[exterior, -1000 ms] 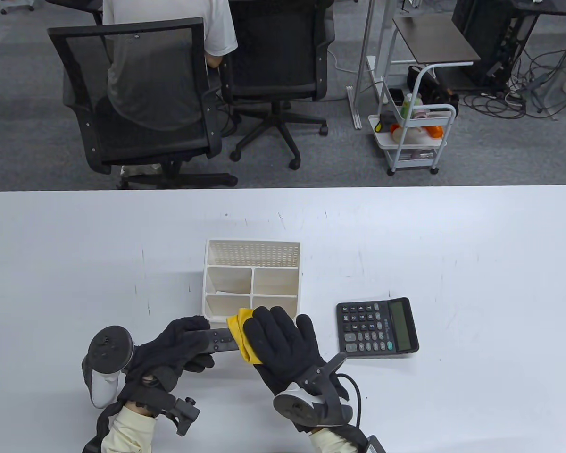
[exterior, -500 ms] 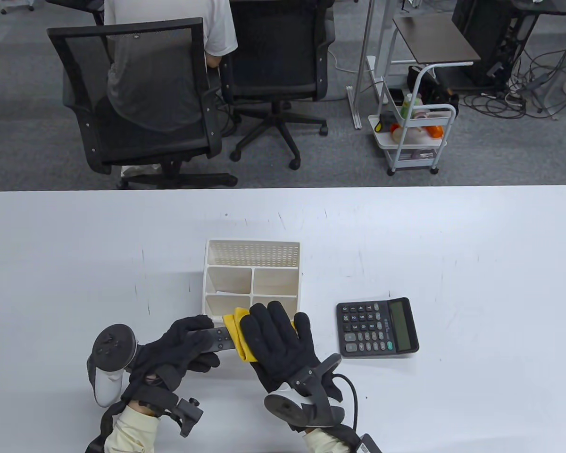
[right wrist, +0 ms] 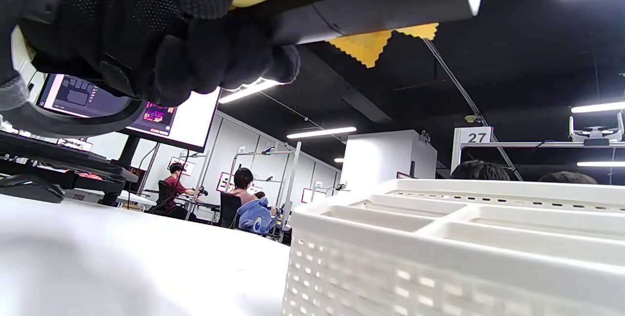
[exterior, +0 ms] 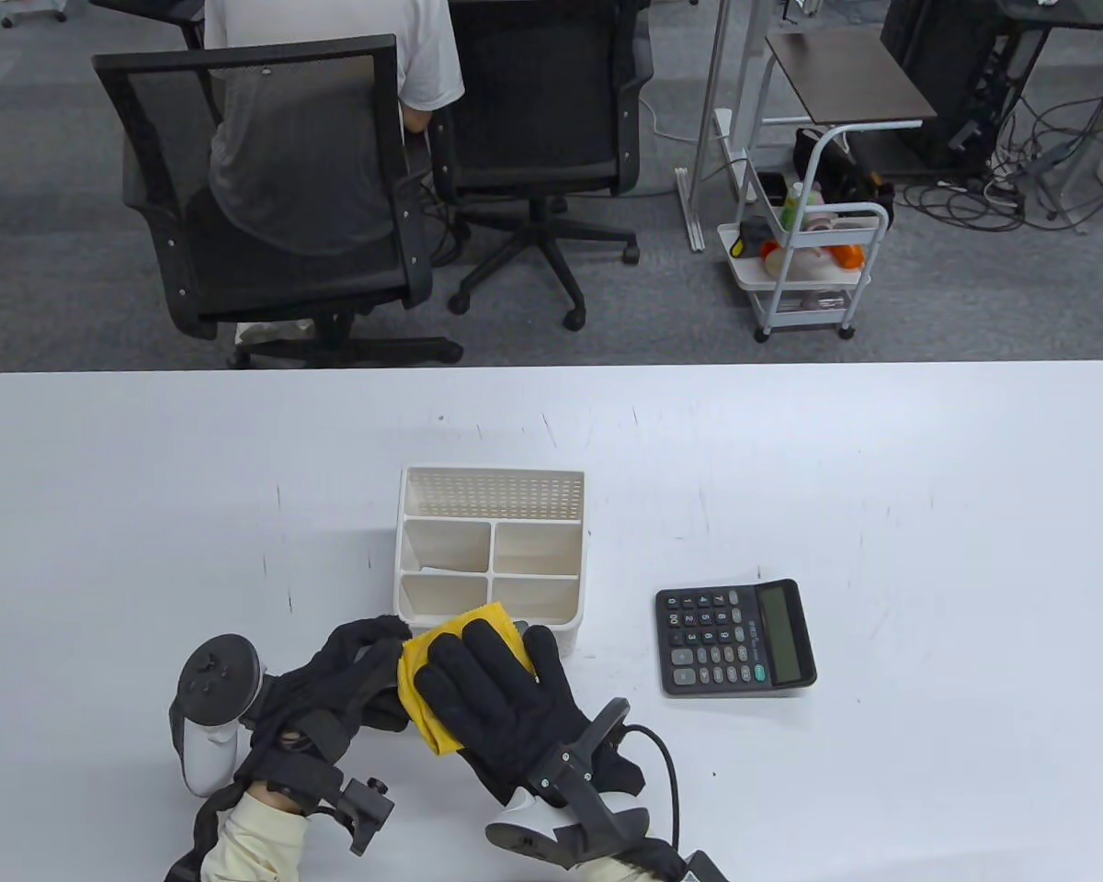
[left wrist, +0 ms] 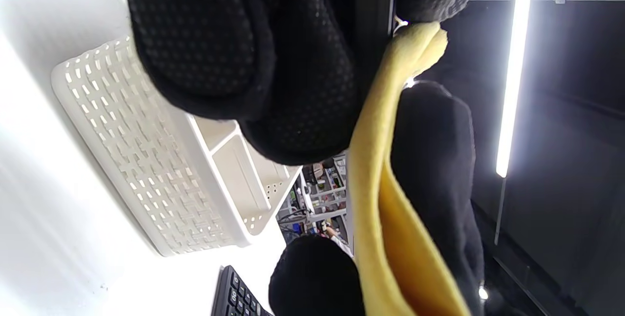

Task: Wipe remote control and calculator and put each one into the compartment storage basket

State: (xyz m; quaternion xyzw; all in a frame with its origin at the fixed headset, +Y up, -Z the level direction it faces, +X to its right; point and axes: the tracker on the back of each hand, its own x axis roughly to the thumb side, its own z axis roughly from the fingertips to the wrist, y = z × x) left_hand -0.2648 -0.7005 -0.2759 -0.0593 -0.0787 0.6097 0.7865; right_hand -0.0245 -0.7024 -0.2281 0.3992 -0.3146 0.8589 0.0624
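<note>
The black remote control [right wrist: 381, 10] is held level just above the table, in front of the white compartment basket [exterior: 492, 476]. My left hand [exterior: 349, 675] grips its left end. My right hand [exterior: 487, 680] wraps the yellow cloth [exterior: 418, 675] over the remote, fingers on top and thumb underneath, right beside the left hand. In the table view the cloth and hands hide almost all of the remote. The black calculator [exterior: 735, 638] lies flat on the table to the right, untouched. The basket's compartments hold nothing.
The white table [exterior: 882, 478] stretches wide on both sides. Beyond its far edge stand two black office chairs [exterior: 267, 184], one with a person seated in it, and a small white cart [exterior: 809, 266].
My right hand has slid the cloth leftward along the remote, up against my left hand, covering the buttons that showed before. The left hand has barely moved.
</note>
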